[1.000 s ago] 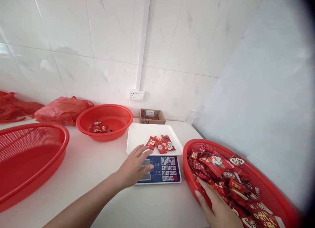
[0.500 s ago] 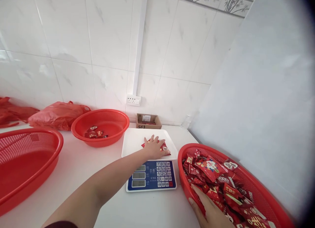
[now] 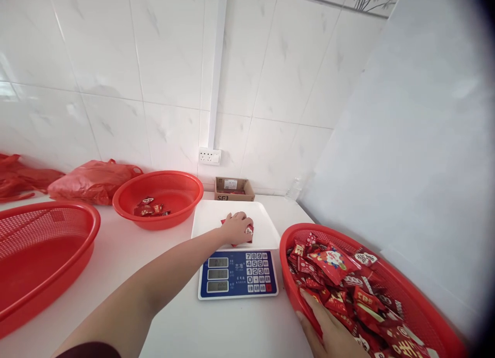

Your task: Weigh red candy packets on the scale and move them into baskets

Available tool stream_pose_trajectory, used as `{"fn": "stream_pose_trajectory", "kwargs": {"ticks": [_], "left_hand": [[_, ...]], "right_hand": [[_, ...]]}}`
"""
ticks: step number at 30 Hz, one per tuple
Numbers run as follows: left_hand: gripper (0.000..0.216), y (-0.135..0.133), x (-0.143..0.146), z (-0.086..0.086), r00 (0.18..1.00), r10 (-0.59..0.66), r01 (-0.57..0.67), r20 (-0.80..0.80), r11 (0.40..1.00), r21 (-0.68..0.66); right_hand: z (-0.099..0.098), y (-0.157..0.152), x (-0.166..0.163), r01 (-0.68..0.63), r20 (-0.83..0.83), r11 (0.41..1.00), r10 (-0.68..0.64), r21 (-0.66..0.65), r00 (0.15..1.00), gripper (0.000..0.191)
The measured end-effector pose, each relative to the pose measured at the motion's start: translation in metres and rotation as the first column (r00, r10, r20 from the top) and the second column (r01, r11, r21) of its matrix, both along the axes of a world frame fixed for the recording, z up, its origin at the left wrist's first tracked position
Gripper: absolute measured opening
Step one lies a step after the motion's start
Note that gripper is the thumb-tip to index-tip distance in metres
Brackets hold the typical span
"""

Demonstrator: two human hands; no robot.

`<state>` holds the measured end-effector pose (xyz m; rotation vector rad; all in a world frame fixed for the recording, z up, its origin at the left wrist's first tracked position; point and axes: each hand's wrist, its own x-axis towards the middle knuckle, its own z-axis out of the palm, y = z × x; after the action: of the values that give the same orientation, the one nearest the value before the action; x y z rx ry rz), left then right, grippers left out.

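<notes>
The white worktop (image 3: 216, 327) is spreading across the lower frame. At the lower right, the large red basket (image 3: 309, 227) is containing many red packets (image 3: 337, 267). At the lower centre, the scale (image 3: 240, 291) is standing just beside this basket. At the bottom right, the right hand (image 3: 328, 327) is holding the basket's near rim in its grip. Near the centre, the left hand (image 3: 237, 228) is curling over a few small packets (image 3: 249, 232) on the scale's white pan (image 3: 211, 216); whether its grip is holding them, I cannot tell.
</notes>
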<state>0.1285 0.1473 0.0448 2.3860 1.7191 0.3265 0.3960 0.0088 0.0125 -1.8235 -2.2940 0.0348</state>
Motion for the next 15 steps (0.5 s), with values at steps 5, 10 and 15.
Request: {"fn": "stream_pose_trajectory", "kwargs": {"ticks": [5,10,15], "left_hand": [[0.046,0.000,-0.017,0.002,0.998,-0.059,0.059,0.000,0.997,-0.039],[0.060,-0.003,-0.020,-0.003,1.000,-0.005,0.005,-0.005,1.000,-0.029],[0.056,-0.007,-0.013,-0.007,1.000,0.019,-0.019,-0.012,0.998,0.060]], "right_hand": [[0.005,-0.003,-0.003,0.007,-0.012,1.000,-0.007,-0.008,1.000,0.048],[0.006,-0.004,-0.005,0.016,-0.012,1.000,-0.016,0.014,1.000,0.046],[0.005,-0.005,-0.006,0.031,0.020,0.999,-0.031,0.034,0.999,0.047]]}}
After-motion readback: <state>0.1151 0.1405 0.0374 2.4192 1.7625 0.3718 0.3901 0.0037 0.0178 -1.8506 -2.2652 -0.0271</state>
